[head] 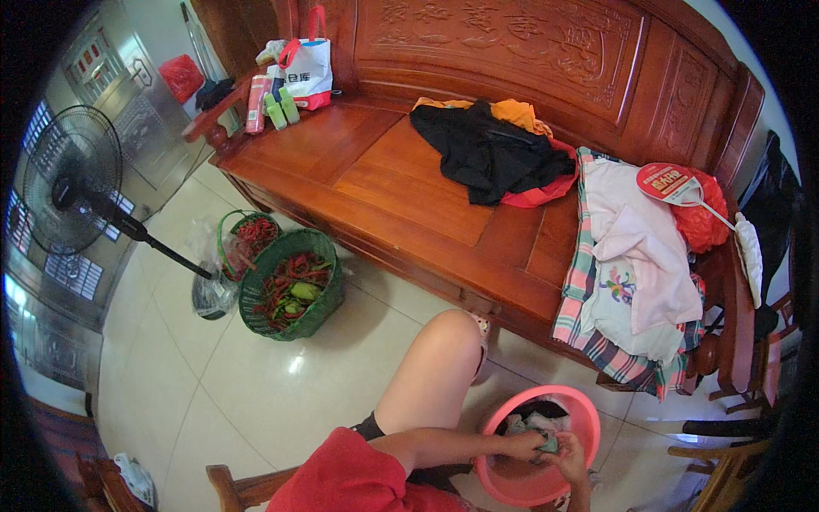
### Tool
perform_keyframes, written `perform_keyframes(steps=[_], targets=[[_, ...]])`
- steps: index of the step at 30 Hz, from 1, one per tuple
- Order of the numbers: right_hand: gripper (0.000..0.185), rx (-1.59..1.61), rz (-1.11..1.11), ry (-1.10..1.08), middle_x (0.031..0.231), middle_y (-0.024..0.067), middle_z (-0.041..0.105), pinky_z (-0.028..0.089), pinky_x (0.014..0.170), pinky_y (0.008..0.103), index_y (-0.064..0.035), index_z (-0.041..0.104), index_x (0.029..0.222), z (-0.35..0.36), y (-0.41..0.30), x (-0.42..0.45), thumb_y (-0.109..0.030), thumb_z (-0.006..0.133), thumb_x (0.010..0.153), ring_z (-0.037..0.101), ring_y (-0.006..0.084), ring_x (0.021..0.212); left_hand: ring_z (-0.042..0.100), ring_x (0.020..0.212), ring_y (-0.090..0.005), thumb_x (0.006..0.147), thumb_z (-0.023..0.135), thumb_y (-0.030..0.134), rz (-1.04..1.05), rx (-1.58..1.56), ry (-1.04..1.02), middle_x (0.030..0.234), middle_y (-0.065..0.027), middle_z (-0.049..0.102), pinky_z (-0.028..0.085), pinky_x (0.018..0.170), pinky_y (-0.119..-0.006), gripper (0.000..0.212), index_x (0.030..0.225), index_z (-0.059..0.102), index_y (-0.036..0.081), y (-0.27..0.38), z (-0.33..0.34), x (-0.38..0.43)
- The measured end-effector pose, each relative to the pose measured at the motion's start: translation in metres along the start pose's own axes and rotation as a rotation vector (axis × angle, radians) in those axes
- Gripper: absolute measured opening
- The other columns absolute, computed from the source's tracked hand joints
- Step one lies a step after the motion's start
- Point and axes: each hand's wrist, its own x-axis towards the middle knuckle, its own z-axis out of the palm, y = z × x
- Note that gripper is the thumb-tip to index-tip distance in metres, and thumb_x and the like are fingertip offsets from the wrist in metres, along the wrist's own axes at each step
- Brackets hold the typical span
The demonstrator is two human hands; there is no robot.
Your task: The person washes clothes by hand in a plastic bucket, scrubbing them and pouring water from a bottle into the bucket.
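Both of my hands are over a pink plastic basin point(595, 430) on the tiled floor at the lower right. My left hand point(526, 446) reaches in from the left side, its fingers on a greenish cloth point(549, 443). At the right side of the same cloth, my right hand point(568, 456) has its fingers bent around the edge. The two hands are close together. Grey and dark fabric point(540, 420) lies beneath them in the basin; the bottom is partly hidden by my hands and the cloth.
A carved wooden bench point(409, 211) crosses the view, bearing black clothing point(496, 150), folded pale cloths point(646, 269), a hand fan point(668, 182) and a tote bag point(313, 73). Green baskets of peppers point(326, 320) and a standing fan point(70, 185) are at the left.
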Motion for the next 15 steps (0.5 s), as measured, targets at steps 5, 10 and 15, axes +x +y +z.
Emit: perform_keyframes(steps=[5,10,15], targets=[[0.039,-0.412,0.062,-0.024,0.084,0.0058,0.059,0.045,0.069,0.0295,-0.0023,0.055,0.092,-0.011,0.032,-0.005,-0.01,0.071,0.058,0.056,0.0158,0.079,0.052,0.063,-0.0282,0.081,0.046,0.026,0.095,-0.062,0.066,0.07,-0.0193,0.054,0.04,0.061,-0.039,0.027,0.082,0.053,0.0,0.017,-0.007,-0.002],[0.03,-0.514,0.139,0.144,0.072,0.0111,0.06,0.045,0.064,0.0337,-0.0005,0.059,0.081,-0.018,0.091,-0.011,-0.023,0.067,0.063,0.058,0.0205,0.072,0.052,0.071,-0.0351,0.081,0.045,0.031,-0.022,0.092,0.21,0.073,-0.0222,0.053,0.04,0.065,-0.042,0.034,0.077,0.053,-0.002,-0.004,0.001,0.002],[0.035,-1.058,0.339,0.175,0.071,0.0171,0.058,0.043,0.062,0.0392,-0.0016,0.059,0.084,-0.022,0.072,-0.022,-0.031,0.063,0.065,0.057,0.0305,0.069,0.055,0.07,-0.0374,0.076,0.047,0.021,-0.198,0.379,0.045,0.076,-0.0222,0.056,0.043,0.062,-0.045,0.027,0.072,0.055,-0.004,0.013,-0.021,-0.004]])
